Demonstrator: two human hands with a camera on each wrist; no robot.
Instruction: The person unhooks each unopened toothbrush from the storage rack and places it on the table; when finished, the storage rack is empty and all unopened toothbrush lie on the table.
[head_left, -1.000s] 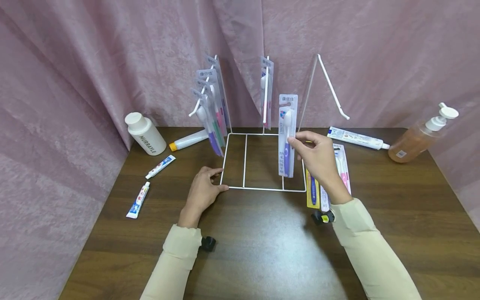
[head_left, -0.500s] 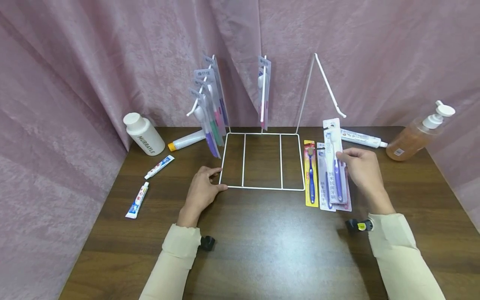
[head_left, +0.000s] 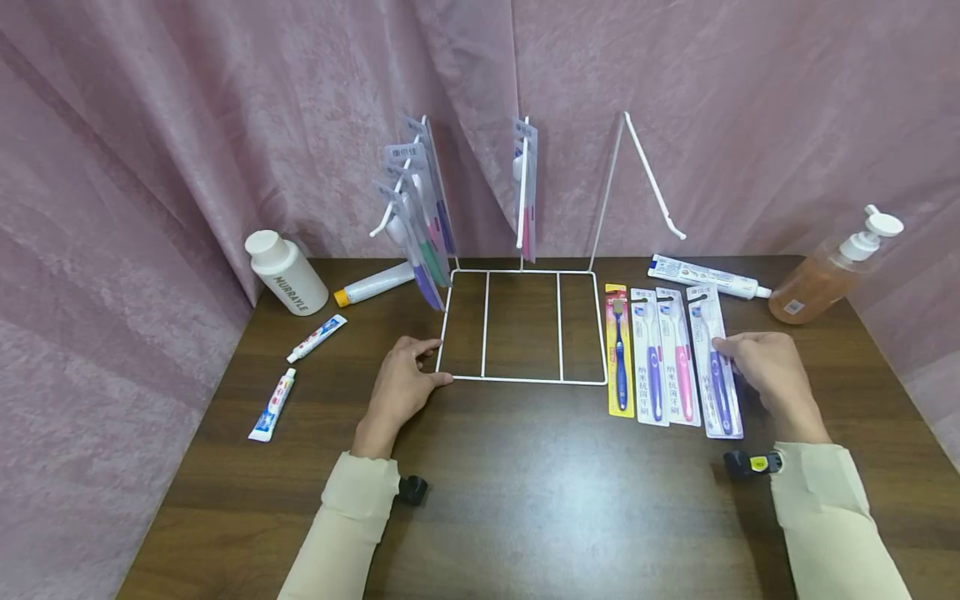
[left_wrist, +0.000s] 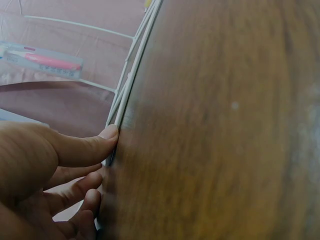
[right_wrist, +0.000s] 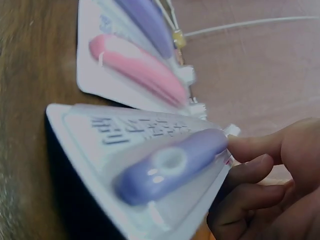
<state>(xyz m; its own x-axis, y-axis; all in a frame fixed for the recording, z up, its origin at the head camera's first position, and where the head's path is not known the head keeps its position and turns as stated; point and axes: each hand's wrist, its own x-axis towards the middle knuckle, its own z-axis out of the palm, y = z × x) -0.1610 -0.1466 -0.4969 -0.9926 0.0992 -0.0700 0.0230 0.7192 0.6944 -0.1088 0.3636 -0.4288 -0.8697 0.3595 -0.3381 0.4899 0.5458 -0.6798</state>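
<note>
Left hand [head_left: 397,383] grips white wire rack [head_left: 522,381] at near-left corner, thumb and index apart. Right hand [head_left: 768,371] pinches rightmost purple toothbrush pack [head_left: 721,393] by its right edge, beside pink pack [head_left: 684,383].

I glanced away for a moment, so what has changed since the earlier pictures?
The right hand carried a purple toothbrush away from the rack, rightward past the pink toothbrush on the table; it still pinches that pack. The left hand stays at the rack's near left corner, and the hanging toothbrushes look unmoved.
</note>
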